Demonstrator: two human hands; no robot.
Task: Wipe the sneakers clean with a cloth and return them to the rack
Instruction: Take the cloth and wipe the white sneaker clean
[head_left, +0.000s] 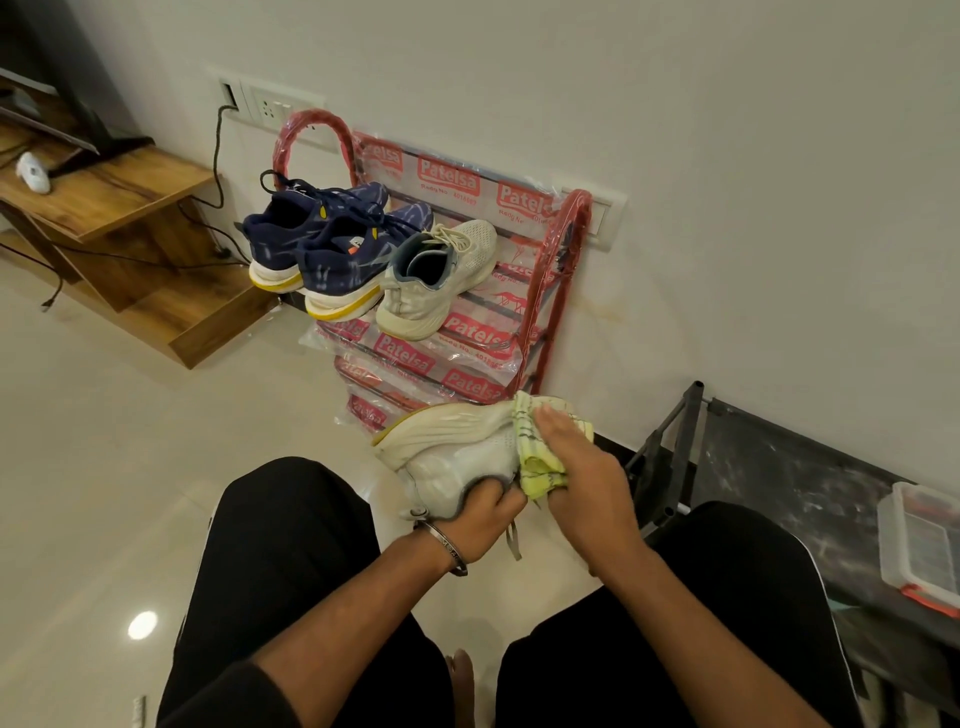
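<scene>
Several "Patelsa" labels cover the red rack (561, 244) wrapping.

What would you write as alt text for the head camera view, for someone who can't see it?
A seated person's left hand grips a white sneaker while the right hand presses a yellow-green cloth against it. Behind, a red shoe rack against the wall holds two navy sneakers and another white sneaker.

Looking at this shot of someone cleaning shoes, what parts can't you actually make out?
Head view, the only one:
- White sneaker: its toe is covered by the cloth and right hand; the left hand hides its opening.
- Red rack: lower shelves hidden behind that sneaker.
- Plastic box: cut off by the right edge; contents unreadable.
</scene>
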